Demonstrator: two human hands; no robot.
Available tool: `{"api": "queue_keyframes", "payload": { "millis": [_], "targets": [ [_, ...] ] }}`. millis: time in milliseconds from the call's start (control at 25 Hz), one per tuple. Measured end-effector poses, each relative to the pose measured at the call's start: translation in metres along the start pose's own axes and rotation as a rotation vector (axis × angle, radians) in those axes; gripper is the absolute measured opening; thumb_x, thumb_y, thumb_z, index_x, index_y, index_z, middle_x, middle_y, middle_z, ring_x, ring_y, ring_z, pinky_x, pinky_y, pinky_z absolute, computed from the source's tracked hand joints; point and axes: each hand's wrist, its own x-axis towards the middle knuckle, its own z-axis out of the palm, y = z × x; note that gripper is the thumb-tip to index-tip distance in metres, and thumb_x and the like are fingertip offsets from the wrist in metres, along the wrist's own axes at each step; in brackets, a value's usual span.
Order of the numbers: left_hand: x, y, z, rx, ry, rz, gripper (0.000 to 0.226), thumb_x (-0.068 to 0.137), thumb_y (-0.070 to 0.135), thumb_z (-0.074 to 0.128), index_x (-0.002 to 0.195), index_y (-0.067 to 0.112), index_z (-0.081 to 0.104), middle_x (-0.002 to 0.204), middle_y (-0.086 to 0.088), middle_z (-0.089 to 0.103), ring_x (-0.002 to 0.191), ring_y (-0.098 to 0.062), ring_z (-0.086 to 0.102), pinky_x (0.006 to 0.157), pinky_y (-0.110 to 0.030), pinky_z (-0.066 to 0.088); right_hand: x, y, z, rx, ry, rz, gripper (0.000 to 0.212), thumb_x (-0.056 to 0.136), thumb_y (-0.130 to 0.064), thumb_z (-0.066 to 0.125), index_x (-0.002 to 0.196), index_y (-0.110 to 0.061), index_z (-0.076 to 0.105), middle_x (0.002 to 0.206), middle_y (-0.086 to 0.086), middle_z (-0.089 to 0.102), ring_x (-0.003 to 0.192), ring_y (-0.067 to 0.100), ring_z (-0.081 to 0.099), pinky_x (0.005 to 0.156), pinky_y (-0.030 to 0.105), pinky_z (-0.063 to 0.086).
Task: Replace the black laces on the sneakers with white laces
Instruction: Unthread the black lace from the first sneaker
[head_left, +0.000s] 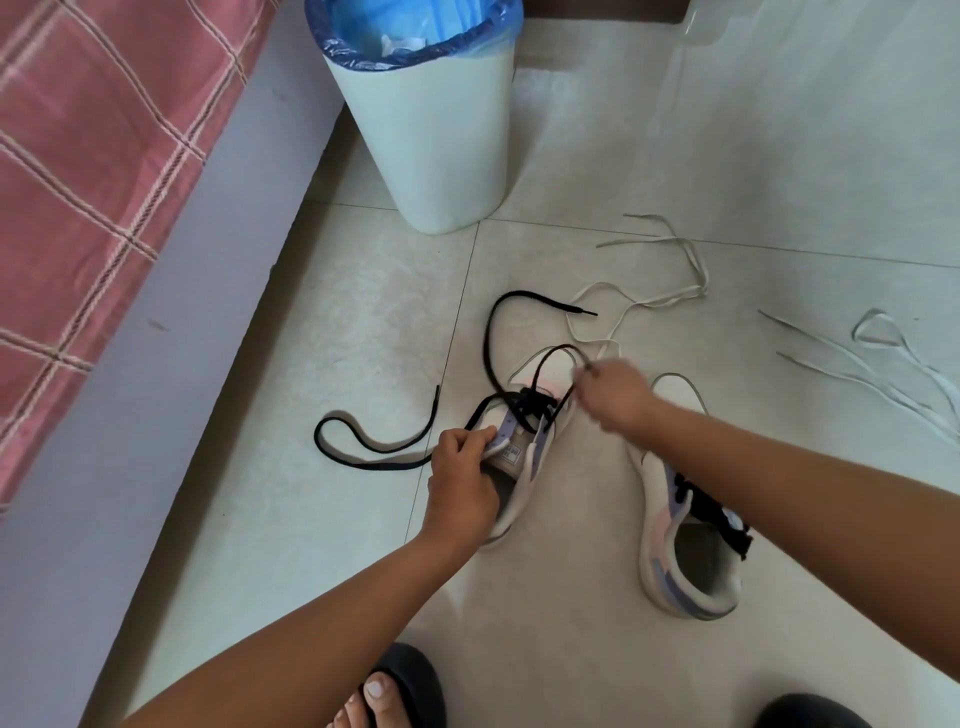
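the floor (675, 130) is pale glossy tile with thin grout lines. on it, between the two forearms, stands a white sneaker (524, 457) with lilac eyelet strips, a pink patch near the toe and a smooth rounded sole. the left hand (460, 483) grips it at the collar, fingers curled over the edge of the tongue and opening. a flat woven black lace (374, 457) is half undone: it is still crossed through the eyelets nearest the toe, while one long end loops across the tiles to the left of the shoe and the other arcs up past the toe, ending in a stiff tip. the right hand (615, 397), blurred, is closed above the toe of the shoe and pinches a raised loop of that black lace just beyond the eyelets.

just right of the right forearm sits the second sneaker (685, 551), same white, lilac and pink panels, with its black lacing in place and a grey lining showing in the opening.

thin flat white laces (670, 296) lie in loose curls beyond the toes of the shoes and further right.

a tapered mint-white plastic bin (431, 130) with a crinkled blue liner stands further off, beside a bed edge covered in pink checked cloth (88, 171). a dark slipper (410, 680) with bare toes shows at the bottom.
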Motion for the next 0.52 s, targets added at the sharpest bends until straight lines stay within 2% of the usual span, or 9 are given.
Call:
{"api": "queue_keyframes", "payload": {
  "millis": [80, 120, 160, 280, 360, 400, 440, 520],
  "targets": [
    [-0.001, -0.001, 0.001, 0.004, 0.008, -0.006, 0.052, 0.085, -0.011, 0.044, 0.131, 0.012, 0.051, 0.125, -0.008, 0.042, 0.115, -0.023, 0.046, 0.100, -0.038, 0.040, 0.019, -0.003, -0.026, -0.012, 0.271, 0.013, 0.031, 0.097, -0.015, 0.037, 0.073, -0.003, 0.051, 0.070, 0.013, 0.051, 0.068, 0.024, 0.047, 0.055, 0.028, 0.028],
    [-0.001, -0.002, 0.001, 0.006, 0.011, -0.005, 0.052, 0.085, -0.011, 0.044, 0.131, 0.012, 0.051, 0.125, -0.008, 0.042, 0.114, -0.023, 0.046, 0.100, -0.038, 0.040, 0.021, -0.002, -0.031, 0.086, 0.278, 0.036, 0.031, 0.097, -0.017, 0.038, 0.073, -0.002, 0.052, 0.069, 0.014, 0.051, 0.067, 0.025, 0.046, 0.051, 0.028, 0.027],
    [-0.001, -0.002, 0.002, 0.004, 0.015, -0.005, 0.052, 0.085, -0.011, 0.043, 0.131, 0.012, 0.051, 0.125, -0.008, 0.042, 0.114, -0.023, 0.046, 0.099, -0.038, 0.041, 0.017, 0.000, -0.028, 0.195, 0.173, 0.079, 0.034, 0.097, -0.024, 0.040, 0.073, -0.003, 0.052, 0.067, 0.013, 0.051, 0.061, 0.024, 0.046, 0.047, 0.026, 0.028],
    [0.001, 0.001, 0.003, 0.001, 0.025, -0.011, 0.053, 0.084, -0.011, 0.043, 0.131, 0.011, 0.051, 0.125, -0.009, 0.042, 0.113, -0.023, 0.046, 0.099, -0.037, 0.040, -0.018, 0.001, 0.017, 0.331, -0.387, 0.315, 0.045, 0.097, -0.045, 0.040, 0.073, -0.009, 0.052, 0.053, 0.003, 0.047, 0.040, 0.013, 0.037, 0.036, 0.014, 0.028],
    [0.001, 0.001, 0.003, 0.005, 0.029, -0.004, 0.052, 0.084, -0.011, 0.043, 0.131, 0.010, 0.051, 0.125, -0.010, 0.042, 0.114, -0.024, 0.046, 0.098, -0.036, 0.040, -0.030, -0.003, 0.034, 0.305, -0.472, 0.264, 0.039, 0.098, -0.037, 0.040, 0.069, -0.013, 0.048, 0.049, 0.000, 0.044, 0.036, 0.009, 0.035, 0.036, 0.014, 0.026],
    [0.000, 0.001, 0.003, 0.006, 0.030, -0.004, 0.052, 0.084, -0.012, 0.043, 0.131, 0.010, 0.052, 0.125, -0.010, 0.042, 0.114, -0.023, 0.045, 0.098, -0.036, 0.041, -0.024, -0.005, 0.029, 0.267, -0.403, 0.192, 0.034, 0.099, -0.028, 0.040, 0.068, -0.015, 0.047, 0.051, -0.001, 0.044, 0.039, 0.009, 0.036, 0.036, 0.017, 0.027],
    [0.000, -0.001, 0.002, 0.008, 0.029, -0.002, 0.052, 0.084, -0.012, 0.043, 0.131, 0.010, 0.052, 0.125, -0.009, 0.042, 0.114, -0.023, 0.045, 0.098, -0.036, 0.041, -0.011, -0.004, 0.015, 0.224, -0.249, 0.119, 0.032, 0.098, -0.020, 0.039, 0.067, -0.016, 0.045, 0.056, 0.000, 0.043, 0.044, 0.010, 0.038, 0.039, 0.019, 0.030],
    [-0.002, -0.006, 0.001, 0.008, 0.024, 0.002, 0.052, 0.085, -0.011, 0.044, 0.131, 0.011, 0.052, 0.125, -0.008, 0.042, 0.113, -0.023, 0.046, 0.098, -0.036, 0.041, 0.013, -0.008, -0.034, 0.227, 0.079, 0.111, 0.031, 0.096, -0.013, 0.036, 0.066, -0.018, 0.040, 0.064, 0.000, 0.041, 0.053, 0.012, 0.039, 0.049, 0.024, 0.035]
  ]
}}
